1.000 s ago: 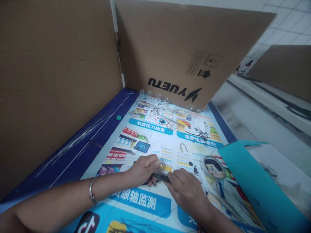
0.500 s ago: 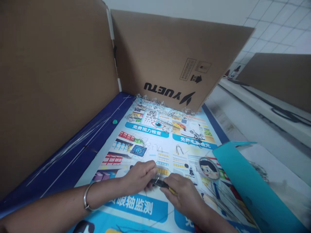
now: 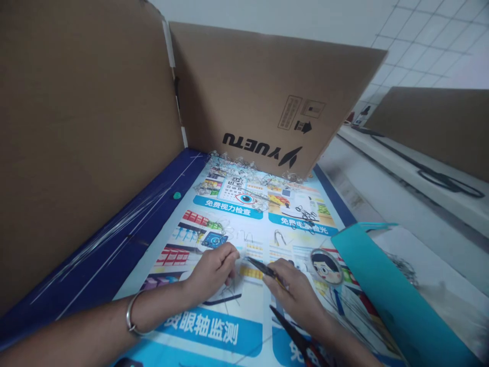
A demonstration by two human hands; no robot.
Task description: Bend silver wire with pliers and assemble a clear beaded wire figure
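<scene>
Left hand [image 3: 212, 267] now apart from pliers [image 3: 263, 267]; half second ago, its fingers met tool's tip. Pliers' nose, earlier tucked at left fingers, now bare, pointing toward them. Right hand [image 3: 292, 285], with pliers, shifted farther beyond blue label [image 3: 214, 326]; left hand likewise. I note more of label's white lettering uncovered. Right of label, red-handled tool [image 3: 292, 331] now shows dark pointed end; previously mere red patch by forearm.

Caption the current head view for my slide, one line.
Right hand holding a pliers-like tool, its tip near the left hand, above a printed sheet with bent wires.
</scene>
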